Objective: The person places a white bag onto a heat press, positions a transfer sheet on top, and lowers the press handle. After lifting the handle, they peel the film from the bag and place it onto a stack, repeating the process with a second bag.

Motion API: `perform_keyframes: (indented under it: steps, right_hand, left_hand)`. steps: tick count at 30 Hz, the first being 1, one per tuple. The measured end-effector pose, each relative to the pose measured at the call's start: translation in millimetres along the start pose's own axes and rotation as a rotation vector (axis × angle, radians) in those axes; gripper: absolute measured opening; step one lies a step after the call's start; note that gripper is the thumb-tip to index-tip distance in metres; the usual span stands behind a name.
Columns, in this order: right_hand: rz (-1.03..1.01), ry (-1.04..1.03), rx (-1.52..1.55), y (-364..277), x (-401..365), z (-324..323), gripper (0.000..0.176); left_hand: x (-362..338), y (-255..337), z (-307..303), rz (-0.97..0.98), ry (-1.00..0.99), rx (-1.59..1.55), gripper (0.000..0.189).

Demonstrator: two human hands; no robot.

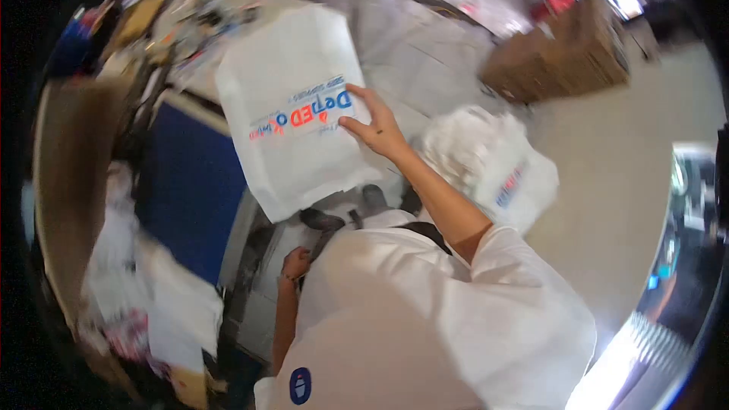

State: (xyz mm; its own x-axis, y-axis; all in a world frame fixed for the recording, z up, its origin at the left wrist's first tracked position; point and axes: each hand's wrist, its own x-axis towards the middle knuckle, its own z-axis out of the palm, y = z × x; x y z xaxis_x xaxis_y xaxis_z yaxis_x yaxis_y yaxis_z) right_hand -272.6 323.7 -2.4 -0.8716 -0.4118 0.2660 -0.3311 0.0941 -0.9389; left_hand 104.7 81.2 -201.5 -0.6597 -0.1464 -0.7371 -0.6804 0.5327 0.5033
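Holding step: right hand [377, 123], fingers pinched shut on printed white bag [288, 53]; next calls for steady pinch. Left hand [296, 263] near bag, fingers' hold unclear.

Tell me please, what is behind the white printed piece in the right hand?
Past the left edge of the white printed piece shows a blue panel; past its right, pale floor tiles. Directly behind is covered.

Head-worn camera, looking forward and down, about arm's length

Right hand [368, 123] grips the printed white bag [296, 152] | left hand [295, 263] hangs low | cardboard box [558, 57] sits upper right!
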Motion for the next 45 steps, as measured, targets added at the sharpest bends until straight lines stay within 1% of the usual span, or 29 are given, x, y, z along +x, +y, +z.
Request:
perform_keyframes:
  steps: [1, 2, 4, 8, 10, 11, 13, 18, 20, 21, 22, 24, 25, 27, 29, 30, 31, 32, 33, 34, 35, 36, 38, 39, 40, 41, 42, 44, 45]
  right_hand:
    - [0.044, 0.085, -0.039, 18.2, -20.8, -36.6, 0.069]
    - [0.069, 0.138, -0.074, 28.0, -41.5, -73.0, 0.069]
    - [0.130, 0.444, -0.244, 45.1, -82.9, -132.1, 0.074]
    - [0.357, 1.090, -0.341, 99.1, -183.0, -210.4, 0.076]
    - [0.354, 1.412, -0.297, 137.1, -232.4, -239.1, 0.077]
    - [0.364, 1.422, -0.295, 143.3, -249.6, -246.8, 0.077]
    - [0.290, 1.801, 0.262, 150.7, -278.1, -254.5, 0.079]
    - [0.482, 2.063, 0.315, 210.9, -327.5, -241.1, 0.077]
    - [0.559, 2.150, 0.466, 233.7, -333.4, -230.8, 0.076]
    - [0.659, 2.035, 0.302, 255.3, -346.8, -223.6, 0.086]
    - [0.665, 2.020, 0.306, 271.5, -359.5, -224.2, 0.086]
    - [1.108, 1.629, -0.026, 291.7, -370.9, -228.8, 0.078]
    - [1.108, 1.603, -0.022, 271.2, -355.5, -230.0, 0.078]
    - [1.765, 1.110, -0.702, 200.0, -309.0, -235.4, 0.089]
    - [1.493, 1.010, -0.823, 208.0, -309.2, -259.9, 0.099]
    - [1.357, 1.077, -0.738, 232.0, -304.3, -272.8, 0.084]
    - [1.058, 0.956, -0.851, 257.5, -305.6, -290.6, 0.075]
    - [1.123, 0.966, -0.846, 262.3, -282.4, -298.3, 0.066]
    - [1.071, 0.192, -1.285, 293.5, -293.5, -330.1, 0.059]
    - [1.013, -0.281, -1.653, 328.8, -290.2, -350.1, 0.054]
    - [1.146, 0.329, -0.822, 332.7, -277.2, -348.4, 0.058]
    - [1.130, 0.810, 0.093, 331.8, -268.5, -348.6, 0.062]
    - [1.247, 0.452, -0.321, 310.9, -264.7, -373.2, 0.070]
    - [1.397, 0.281, -0.375, 410.5, -296.5, -445.6, 0.062]
    - [1.419, 0.496, -0.284, 381.1, -273.9, -448.8, 0.051]
    - [1.080, 0.544, -0.867, 395.3, -279.1, -464.5, 0.048]
    - [0.645, 0.570, -1.387, 413.8, -271.6, -477.4, 0.047]
    - [0.641, 0.692, -1.357, 327.4, -183.1, -430.5, 0.056]
    - [0.597, 0.652, -1.334, 297.4, -137.5, -396.0, 0.056]
  left_hand:
    - [7.4, -11.4, 5.4, 0.067, -0.032, 0.048, 0.027]
    - [23.5, -38.9, 16.6, 0.101, -0.081, 0.079, 0.027]
    - [60.1, -83.8, 34.0, 0.118, -0.084, -0.124, 0.024]
    - [39.1, -16.0, -10.1, 0.194, -0.138, 0.158, 0.022]
    - [25.2, 48.4, -30.2, 0.006, -0.190, 0.062, 0.020]
    - [28.0, 51.0, -31.3, 0.003, -0.194, 0.075, 0.020]
    - [33.8, 59.6, -33.6, 0.040, -0.104, -0.068, 0.020]
    - [40.4, 74.6, -35.2, 0.018, -0.092, -0.041, 0.021]
    - [40.5, 76.0, -33.9, 0.034, -0.083, -0.069, 0.021]
    - [36.6, 78.6, -30.9, 0.017, -0.097, -0.076, 0.023]
    - [32.2, 81.1, -27.8, -0.002, -0.108, -0.086, 0.025]
    - [24.8, 82.8, -25.6, -0.018, -0.107, -0.066, 0.027]
    - [19.1, 82.1, -24.7, -0.032, -0.118, -0.038, 0.029]
    - [2.0, 81.1, -21.6, -0.060, -0.073, -0.062, 0.030]
    - [-7.5, 75.2, -18.3, -0.099, 0.000, -0.113, 0.030]
    - [-10.3, 66.0, -15.6, -0.093, 0.000, -0.115, 0.029]
    - [-16.4, 57.1, -12.9, -0.088, 0.006, -0.119, 0.027]
    - [-22.6, 47.9, -9.4, -0.123, 0.067, -0.166, 0.027]
    - [-28.3, 42.2, -6.2, -0.186, 0.070, -0.174, 0.026]
    - [-34.0, 36.9, -3.8, -0.245, 0.065, -0.184, 0.025]
    - [-39.1, 36.8, -4.0, -0.270, 0.110, -0.224, 0.025]
    - [-41.2, 40.5, -5.2, -0.314, 0.112, -0.228, 0.025]
    - [-53.7, 31.2, -3.9, -0.370, 0.133, -0.266, 0.024]
    - [-57.3, 16.8, 1.7, -0.344, 0.178, -0.342, 0.023]
    - [-66.0, 2.1, 8.9, -0.318, 0.227, -0.421, 0.022]
    - [-73.0, -7.2, 14.8, -0.331, 0.254, -0.453, 0.022]
    - [-82.3, -15.3, 21.5, -0.326, 0.271, -0.501, 0.021]
    - [-88.7, -47.4, 35.4, -0.341, 0.327, -0.581, 0.022]
    - [-89.6, -75.4, 45.7, -0.152, 0.260, -0.218, 0.025]
